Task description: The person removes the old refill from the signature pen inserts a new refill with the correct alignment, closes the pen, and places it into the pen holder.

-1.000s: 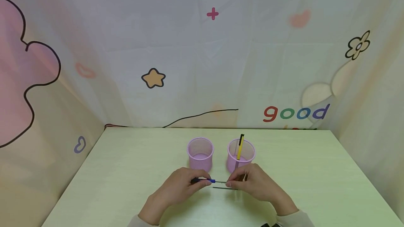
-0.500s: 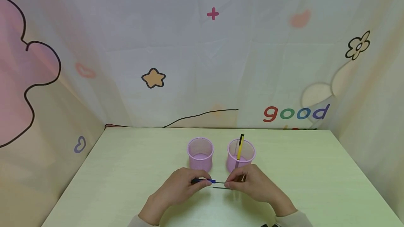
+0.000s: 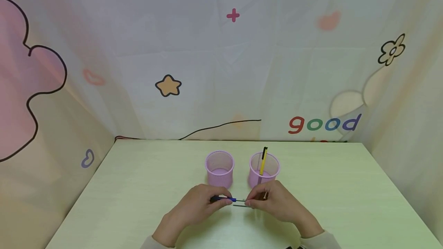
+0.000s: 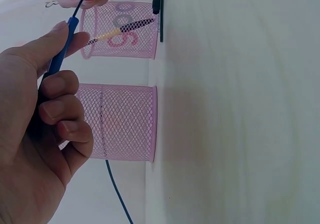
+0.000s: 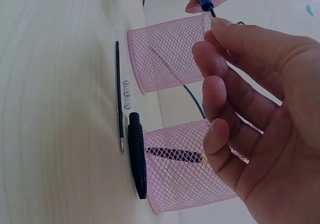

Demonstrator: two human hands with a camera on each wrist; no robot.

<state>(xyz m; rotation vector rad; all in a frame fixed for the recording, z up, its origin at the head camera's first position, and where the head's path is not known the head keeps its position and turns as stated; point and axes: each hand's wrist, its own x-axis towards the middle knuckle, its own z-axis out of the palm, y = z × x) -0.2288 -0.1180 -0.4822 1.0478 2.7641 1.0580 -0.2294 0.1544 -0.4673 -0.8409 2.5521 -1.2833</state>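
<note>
My left hand (image 3: 199, 204) grips a blue pen barrel (image 4: 65, 47) with a dark rear part, held level above the table. A thin dark ink refill (image 3: 240, 200) reaches from the barrel's end to my right hand (image 3: 275, 201), whose thumb and forefinger pinch it. In the right wrist view the refill's metal tip (image 5: 229, 52) shows past those fingers. Below my right hand lie a second refill (image 5: 118, 91), a small spring (image 5: 126, 94) and a black pen part (image 5: 136, 156). The head view hides the spring and black part behind the hand.
Two pink mesh pen cups stand just beyond my hands. No pen shows in the left cup (image 3: 219, 181); the right cup (image 3: 254, 180) holds a yellow and black pen (image 3: 263, 162) leaning upright. A printed curtain (image 3: 221, 68) closes off the table's (image 3: 138, 176) back and sides.
The right hand has shifted slightly left toward the blue barrel, so less of the refill shows between the hands. My left hand stays in nearly the same place.
</note>
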